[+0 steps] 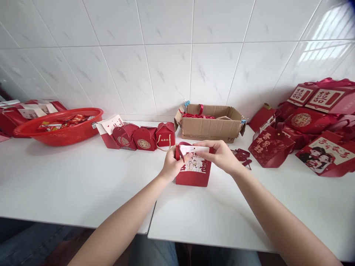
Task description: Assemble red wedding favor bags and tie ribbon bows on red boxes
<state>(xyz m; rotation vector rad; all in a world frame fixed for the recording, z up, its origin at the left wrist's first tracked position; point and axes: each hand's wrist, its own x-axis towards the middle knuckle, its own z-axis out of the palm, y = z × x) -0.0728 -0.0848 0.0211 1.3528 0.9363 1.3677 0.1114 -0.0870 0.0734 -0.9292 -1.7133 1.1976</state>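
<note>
A red gift box point(193, 178) printed with a cartoon couple stands upright on the white table before me. My left hand point(173, 164) is closed on its upper left edge, the thumb by a dark red ribbon handle point(181, 152) that loops over the top. My right hand point(219, 155) grips the box's top right edge, with fingers reaching across the white top panel. Just right of the box lie some small dark red pieces point(242, 155), partly hidden behind my right hand.
A cardboard box point(212, 128) with red ribbon stands against the tiled wall. Small red boxes point(145, 139) line up left of it. Farther left is a red plastic basket point(69, 136) of wrapped sweets. Finished-looking red gift boxes point(307, 120) are piled at the right. A seam splits the tabletop.
</note>
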